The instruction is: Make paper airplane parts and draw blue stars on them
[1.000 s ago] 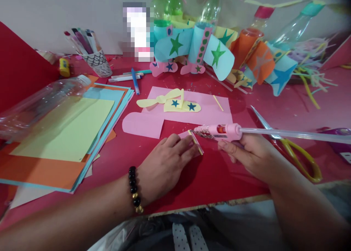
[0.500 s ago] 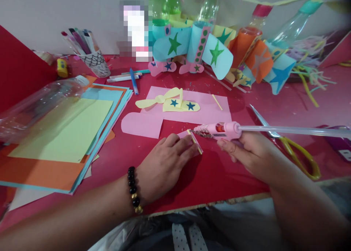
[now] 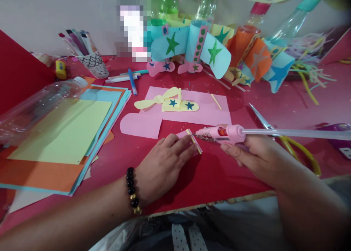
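My left hand, with a black-and-gold bead bracelet on its wrist, holds a small pink paper piece down on the red table. Its fingers cover most of that piece. A narrow yellow strip runs along the piece's right edge. My right hand is closed round a pink hot glue gun with a long clear glue stick in its back. The nozzle points left, at the strip near my left fingertips. Beyond lie a pink sheet, yellow cutouts with blue stars and a round-ended pink cutout.
Yellow-handled scissors lie right, partly behind my right arm. On the left, a clear bottle rests over stacked coloured paper. Behind stand a pen cup, markers and paper-decorated bottles. The table's front edge is close.
The glue gun's nozzle has shifted slightly right and down along the strip, my right hand moving with it. My left hand stays on the pink piece.
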### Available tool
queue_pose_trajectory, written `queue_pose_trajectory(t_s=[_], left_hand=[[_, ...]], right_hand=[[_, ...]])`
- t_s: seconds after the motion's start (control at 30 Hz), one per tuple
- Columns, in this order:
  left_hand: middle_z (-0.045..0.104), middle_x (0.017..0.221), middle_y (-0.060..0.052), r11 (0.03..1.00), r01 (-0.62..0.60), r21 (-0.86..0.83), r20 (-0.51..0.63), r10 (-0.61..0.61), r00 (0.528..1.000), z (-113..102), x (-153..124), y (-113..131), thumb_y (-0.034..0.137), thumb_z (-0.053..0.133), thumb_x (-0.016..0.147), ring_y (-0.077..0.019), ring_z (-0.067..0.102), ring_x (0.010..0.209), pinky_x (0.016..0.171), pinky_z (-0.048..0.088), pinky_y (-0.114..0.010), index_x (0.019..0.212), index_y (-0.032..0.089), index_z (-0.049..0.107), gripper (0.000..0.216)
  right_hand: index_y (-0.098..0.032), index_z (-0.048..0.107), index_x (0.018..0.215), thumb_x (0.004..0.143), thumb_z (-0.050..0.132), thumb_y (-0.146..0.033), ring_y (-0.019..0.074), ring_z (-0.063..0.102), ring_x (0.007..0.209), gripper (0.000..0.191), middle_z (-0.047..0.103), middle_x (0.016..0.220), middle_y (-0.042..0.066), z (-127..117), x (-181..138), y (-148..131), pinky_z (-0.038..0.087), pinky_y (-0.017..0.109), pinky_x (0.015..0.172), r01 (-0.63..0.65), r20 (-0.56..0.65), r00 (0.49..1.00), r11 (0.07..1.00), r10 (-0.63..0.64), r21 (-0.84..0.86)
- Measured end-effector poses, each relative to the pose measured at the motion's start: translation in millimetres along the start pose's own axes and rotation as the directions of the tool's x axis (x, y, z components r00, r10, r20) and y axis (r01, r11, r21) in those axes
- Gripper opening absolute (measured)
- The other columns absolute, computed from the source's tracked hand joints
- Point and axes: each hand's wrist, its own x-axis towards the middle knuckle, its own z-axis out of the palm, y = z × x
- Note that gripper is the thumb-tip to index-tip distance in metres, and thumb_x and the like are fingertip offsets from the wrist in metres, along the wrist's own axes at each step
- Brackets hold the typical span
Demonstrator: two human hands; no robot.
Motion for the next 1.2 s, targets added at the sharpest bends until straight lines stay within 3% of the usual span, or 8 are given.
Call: queue_pose_trajectory(t_s=[0.23,0.4,0.53,0.63,0.77,0.87,1.03,1.2], left_hand=[[0.039,0.150,-0.004,0.999,-0.028,0.029,0.010,0.027,1.000,4,0,-1,0.011,0.033,0.095,-0.0228,0.044,0.124,0.102,0.038,-0.044,0.143,0.026,0.040,0.050],[0.039,0.150,-0.005,0.998,-0.028,0.057,0.013,0.027,1.000,3,0,0,0.013,0.032,0.097,-0.0224,0.043,0.125,0.104,0.036,-0.043,0.143,0.023,0.038,0.048],[0.040,0.150,-0.005,0.999,-0.025,0.041,0.008,0.024,1.000,2,0,-1,0.012,0.032,0.097,-0.0223,0.045,0.122,0.104,0.037,-0.042,0.141,0.022,0.041,0.046],[0.041,0.149,-0.004,0.999,-0.023,0.028,0.002,0.023,1.000,2,0,-1,0.012,0.034,0.096,-0.0230,0.046,0.120,0.103,0.037,-0.043,0.140,0.022,0.042,0.046],[0.042,0.148,-0.004,1.000,-0.027,0.014,0.000,0.027,1.000,1,1,0,0.010,0.035,0.095,-0.0227,0.048,0.113,0.101,0.039,-0.043,0.140,0.022,0.043,0.048],[0.042,0.147,-0.003,1.000,-0.019,0.001,0.006,0.019,1.000,0,1,0,0.012,0.033,0.096,-0.0226,0.048,0.112,0.100,0.040,-0.043,0.139,0.024,0.044,0.046],[0.042,0.147,-0.004,1.000,-0.018,-0.007,0.018,0.018,1.000,-1,1,0,0.013,0.033,0.097,-0.0227,0.047,0.116,0.101,0.039,-0.044,0.141,0.025,0.042,0.046],[0.042,0.148,-0.003,1.000,-0.017,-0.013,0.016,0.018,1.000,-1,1,0,0.011,0.033,0.096,-0.0227,0.048,0.117,0.101,0.040,-0.045,0.139,0.025,0.043,0.046]], right_hand=[[-0.022,0.064,0.119,0.094,0.047,-0.041,0.0249,0.067,0.075,0.036,0.059,0.058,0.000,-3,-6,-2,0.053,0.037,0.084,0.022,0.031,0.999,1.000,-0.021,-0.016],[-0.021,0.072,0.093,0.094,0.048,-0.040,0.0212,0.061,0.053,0.031,0.056,0.051,0.000,-4,-12,3,0.055,0.039,0.080,0.004,0.047,0.999,0.998,-0.001,-0.066],[-0.021,0.069,0.109,0.093,0.049,-0.038,0.0276,0.069,0.090,0.031,0.072,0.082,0.006,-5,-13,5,0.052,0.040,0.094,0.051,0.068,0.996,0.999,-0.050,-0.014],[-0.021,0.059,0.128,0.093,0.049,-0.040,0.0297,0.062,0.113,0.042,0.069,0.114,0.009,-5,-15,6,0.047,0.042,0.102,0.046,0.054,0.998,0.998,-0.045,-0.033],[-0.020,0.056,0.133,0.093,0.048,-0.043,0.0331,0.063,0.111,0.047,0.073,0.099,0.008,-5,-22,9,0.047,0.048,0.102,0.032,0.038,0.999,0.995,-0.029,-0.092],[-0.020,0.054,0.136,0.093,0.049,-0.041,0.0331,0.066,0.107,0.048,0.075,0.087,0.007,-7,-27,11,0.052,0.046,0.096,0.053,0.003,0.999,0.987,-0.053,-0.149],[-0.028,0.046,0.143,0.093,0.048,-0.046,0.0307,0.063,0.115,0.053,0.066,0.127,0.006,-11,-33,20,0.051,0.044,0.099,0.039,0.079,0.997,0.986,-0.027,-0.162],[-0.035,0.048,0.140,0.092,0.049,-0.050,0.0295,0.056,0.125,0.051,0.056,0.140,0.001,-10,-39,27,0.044,0.049,0.107,0.003,0.120,0.993,0.981,0.021,-0.193]])
